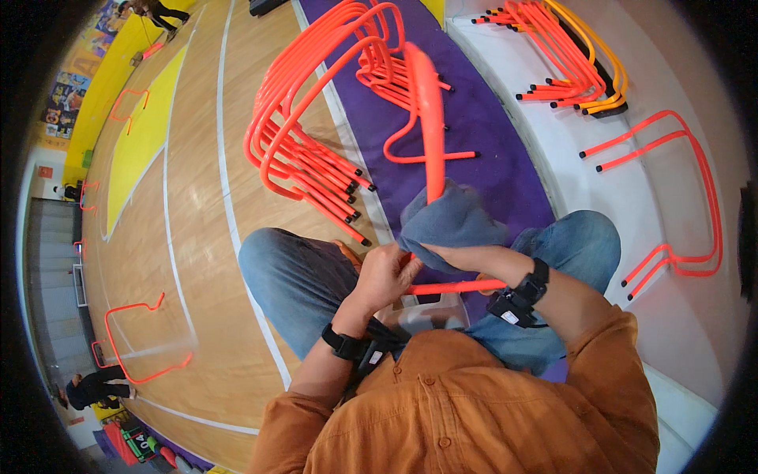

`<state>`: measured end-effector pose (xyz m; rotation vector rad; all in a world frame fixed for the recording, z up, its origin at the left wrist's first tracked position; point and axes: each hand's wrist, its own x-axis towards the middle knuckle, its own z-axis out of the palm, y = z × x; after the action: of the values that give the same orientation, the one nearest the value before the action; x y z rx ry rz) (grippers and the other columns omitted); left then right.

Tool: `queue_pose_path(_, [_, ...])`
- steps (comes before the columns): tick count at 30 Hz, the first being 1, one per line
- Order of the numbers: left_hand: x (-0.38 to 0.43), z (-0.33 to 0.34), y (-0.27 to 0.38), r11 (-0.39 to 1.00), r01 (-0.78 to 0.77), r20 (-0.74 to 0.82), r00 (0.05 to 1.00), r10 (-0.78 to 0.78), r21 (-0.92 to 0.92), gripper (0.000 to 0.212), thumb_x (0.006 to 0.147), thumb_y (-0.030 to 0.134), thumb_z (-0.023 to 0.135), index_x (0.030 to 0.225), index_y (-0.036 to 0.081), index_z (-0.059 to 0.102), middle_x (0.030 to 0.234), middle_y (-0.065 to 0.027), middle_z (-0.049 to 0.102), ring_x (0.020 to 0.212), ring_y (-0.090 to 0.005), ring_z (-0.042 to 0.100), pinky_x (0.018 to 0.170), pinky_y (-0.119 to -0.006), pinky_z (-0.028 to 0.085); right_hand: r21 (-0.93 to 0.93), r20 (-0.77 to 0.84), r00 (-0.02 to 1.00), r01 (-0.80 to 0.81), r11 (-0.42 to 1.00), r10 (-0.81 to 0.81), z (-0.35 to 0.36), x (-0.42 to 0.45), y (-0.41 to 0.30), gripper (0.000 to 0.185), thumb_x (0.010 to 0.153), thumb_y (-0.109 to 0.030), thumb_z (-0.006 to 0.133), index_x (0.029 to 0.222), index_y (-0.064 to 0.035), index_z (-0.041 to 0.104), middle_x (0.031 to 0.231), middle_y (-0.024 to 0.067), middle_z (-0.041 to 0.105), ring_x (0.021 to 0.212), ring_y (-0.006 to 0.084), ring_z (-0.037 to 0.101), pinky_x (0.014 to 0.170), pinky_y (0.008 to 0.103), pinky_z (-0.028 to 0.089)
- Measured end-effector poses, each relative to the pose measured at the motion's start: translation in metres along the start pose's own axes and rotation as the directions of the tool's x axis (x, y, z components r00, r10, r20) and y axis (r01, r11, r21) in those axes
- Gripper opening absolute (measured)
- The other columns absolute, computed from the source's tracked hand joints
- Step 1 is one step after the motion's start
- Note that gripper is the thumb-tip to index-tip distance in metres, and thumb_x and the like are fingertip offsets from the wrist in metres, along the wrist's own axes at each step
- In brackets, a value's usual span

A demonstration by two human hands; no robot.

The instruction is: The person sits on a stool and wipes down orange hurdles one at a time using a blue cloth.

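Observation:
An orange tubular training hurdle (pixel 433 118) stands upright between my knees, its tube rising away from me. Near its lower bend, my left hand (pixel 382 275) grips the tube. A grey-blue cloth (pixel 459 216) is wrapped around the tube just above that. My right hand (pixel 459 256) holds the cloth from the right; its fingers are hidden in the fabric. One leg of the hurdle runs sideways below my hands, towards my right wrist.
Nested orange hurdles (pixel 278 118) stand just ahead to the left, and others (pixel 379 77) stand on the purple floor strip (pixel 494 160). Orange and yellow hurdles (pixel 568 71) lie on the white ledge (pixel 545 139); two more (pixel 707 178) rest farther right. Single hurdles (pixel 109 332) and people (pixel 100 385) are across the court.

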<state>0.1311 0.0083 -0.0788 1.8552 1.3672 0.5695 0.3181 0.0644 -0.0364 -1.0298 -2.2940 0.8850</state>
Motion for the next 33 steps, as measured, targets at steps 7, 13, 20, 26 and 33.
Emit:
queue_pose_path(7, [0.002,-0.011,0.017,0.945,0.053,-0.017,0.998,-0.062,-0.322,0.034,0.078,0.018,0.073,0.103,-0.001,0.061,0.077,-0.0169,0.063,0.072,-0.028,0.064,0.063,-0.034,0.048,0.488,0.174,0.937,-0.35,0.799,0.304,-0.004,0.009,0.008,0.032,0.094,-0.027,0.056,0.112,-0.0017,0.061,0.11,0.0056,0.061,0.1,0.0144,0.057,0.091,0.0311,0.045])
queue_pose_path(13, [-0.004,-0.025,0.013,0.966,0.142,-0.061,0.985,-0.159,-0.218,0.058,0.079,0.014,0.074,0.127,0.002,0.044,0.111,-0.0114,0.059,0.093,-0.0177,0.059,0.081,-0.03,0.049,0.668,-0.068,0.915,-0.254,0.7,0.397,-0.019,0.008,0.036,0.032,0.097,-0.02,0.046,0.12,-0.0001,0.057,0.117,0.0076,0.06,0.107,0.0158,0.057,0.096,0.0291,0.043])
queue_pose_path(20, [-0.004,-0.012,0.0,0.724,0.116,-0.022,0.984,-0.178,-0.68,0.028,0.092,0.006,0.058,0.116,-0.001,0.046,0.095,-0.0063,0.058,0.083,-0.014,0.06,0.074,-0.028,0.051,0.935,-0.109,0.828,-0.103,0.34,0.55,-0.045,0.023,0.006,0.029,0.097,-0.02,0.046,0.11,0.0007,0.061,0.103,0.01,0.065,0.09,0.0181,0.064,0.081,0.0305,0.052])
queue_pose_path(26, [0.005,-0.007,0.009,0.808,0.011,-0.056,0.997,-0.054,-0.589,0.028,0.091,0.011,0.059,0.112,-0.001,0.046,0.088,-0.0094,0.059,0.076,-0.0158,0.062,0.066,-0.029,0.05,0.984,0.168,0.832,-0.176,-0.034,0.529,0.001,0.02,0.012,0.026,0.096,-0.023,0.048,0.106,-0.0029,0.061,0.098,0.007,0.065,0.086,0.014,0.064,0.077,0.0282,0.053])
queue_pose_path(33, [-0.001,-0.031,0.031,0.993,0.047,0.11,0.993,-0.035,-0.111,0.046,0.086,0.021,0.067,0.117,0.0,0.04,0.078,-0.0152,0.061,0.072,-0.0275,0.063,0.064,-0.035,0.049,0.962,0.229,0.863,-0.27,0.028,0.451,0.018,0.006,-0.008,0.027,0.094,-0.03,0.055,0.105,-0.0074,0.065,0.099,0.0016,0.065,0.084,0.0084,0.062,0.076,0.0235,0.052])
